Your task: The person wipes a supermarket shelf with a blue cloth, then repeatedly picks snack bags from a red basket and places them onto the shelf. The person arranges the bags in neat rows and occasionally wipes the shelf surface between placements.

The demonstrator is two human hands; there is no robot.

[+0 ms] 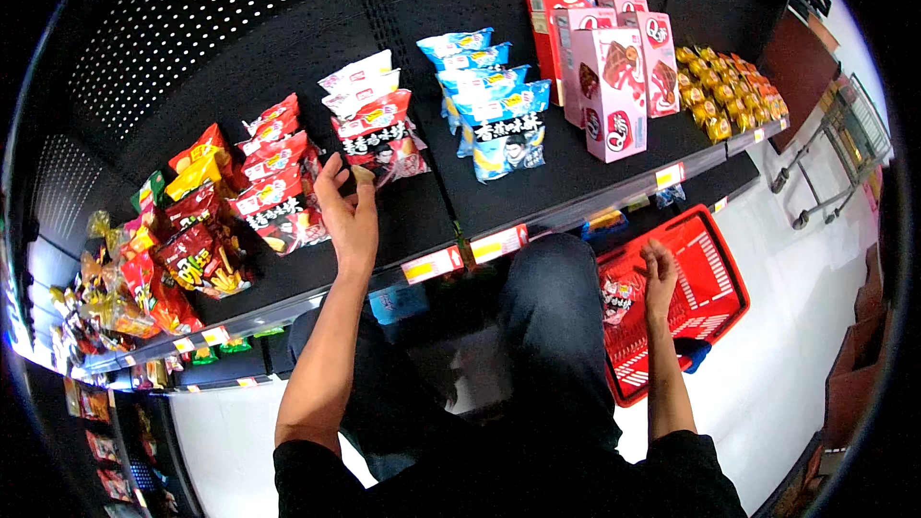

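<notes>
My left hand (347, 212) is raised over the black shelf with its fingers apart and nothing held, between a row of red snack bags (277, 208) and a row of red-and-white snack bags (381, 137). Over the red plastic shopping basket (719, 280) hangs my right hand (658, 277), empty, its fingers loosely bent. One red snack bag (617, 298) lies in that basket. Blue snack bags (507, 137) stand in a row at the middle of the shelf, with pink snack boxes (611, 101) to their right.
Gold-wrapped snacks (719, 97) fill the shelf's right end. Dark red bags (205, 252) and other packets crowd its left. Price tags line the shelf edge (561, 212). My knee (550, 302) is close below it. A metal shopping cart (849, 137) stands at the far right.
</notes>
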